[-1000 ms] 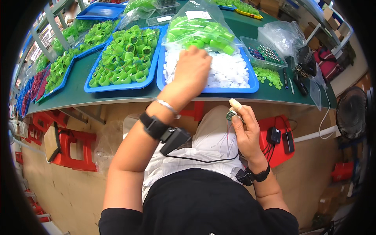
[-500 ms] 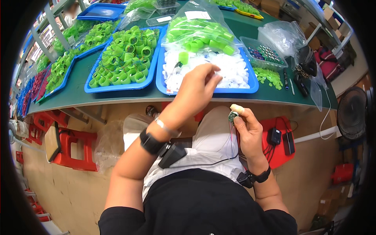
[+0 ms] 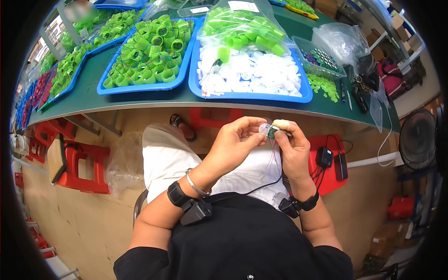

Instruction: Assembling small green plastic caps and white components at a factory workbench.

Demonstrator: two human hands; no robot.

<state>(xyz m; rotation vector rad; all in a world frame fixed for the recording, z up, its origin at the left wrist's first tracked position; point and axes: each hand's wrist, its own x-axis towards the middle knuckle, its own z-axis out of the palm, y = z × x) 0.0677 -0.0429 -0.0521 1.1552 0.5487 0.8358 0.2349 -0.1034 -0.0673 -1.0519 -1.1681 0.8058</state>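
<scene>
My left hand (image 3: 238,142) pinches a small round whitish plastic piece (image 3: 264,129) between thumb and fingers. Close against it, my right hand (image 3: 293,147) is closed on a small green circuit board (image 3: 272,132), from which thin wires hang down over my lap. A pale covering wraps one fingertip of the right hand. Both hands meet above my knees, in front of the table edge. Beyond them a blue tray (image 3: 305,99) holds a heap of white plastic pieces (image 3: 252,74) and a clear bag (image 3: 242,23) of green cylindrical pieces.
Another blue tray (image 3: 140,89) carries green cylinders with wires. Right of the heap lie a clear box (image 3: 322,65) of circuit boards, flat green pieces (image 3: 323,87) and pens. Red stools (image 3: 86,168) stand below the table. A fan (image 3: 417,140) is at far right.
My left hand has come back from the tray of white pieces, now with a round piece in it, and meets the right hand. The right hand still holds the circuit board.
</scene>
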